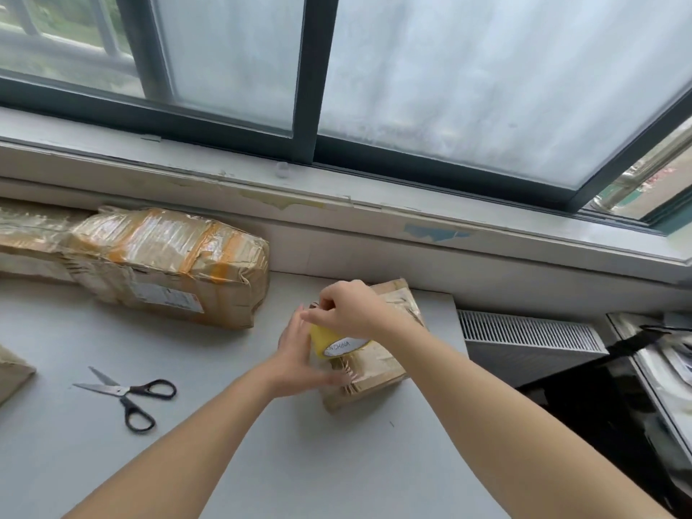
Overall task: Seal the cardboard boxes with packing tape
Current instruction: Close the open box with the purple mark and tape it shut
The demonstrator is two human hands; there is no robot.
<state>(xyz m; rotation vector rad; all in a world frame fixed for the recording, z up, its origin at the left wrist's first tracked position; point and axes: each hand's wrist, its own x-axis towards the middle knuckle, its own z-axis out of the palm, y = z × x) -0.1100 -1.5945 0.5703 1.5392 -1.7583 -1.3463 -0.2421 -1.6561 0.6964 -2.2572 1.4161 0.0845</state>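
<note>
A small cardboard box (378, 372) wrapped in clear tape sits near the right edge of the grey table (187, 462). My right hand (350, 310) grips a yellowish roll of packing tape (331, 340) from above, holding it over the box's left end. Flat against the left side of the box and the roll lies my left hand (297, 355), its fingers straight and slightly blurred. A larger box (168, 264), heavily taped, lies at the back left of the table.
Black-handled scissors (125, 397) lie shut on the table at the left. A cardboard corner (11, 370) shows at the far left edge. A window sill (337, 204) runs behind the table. A white radiator (524, 339) stands to the right.
</note>
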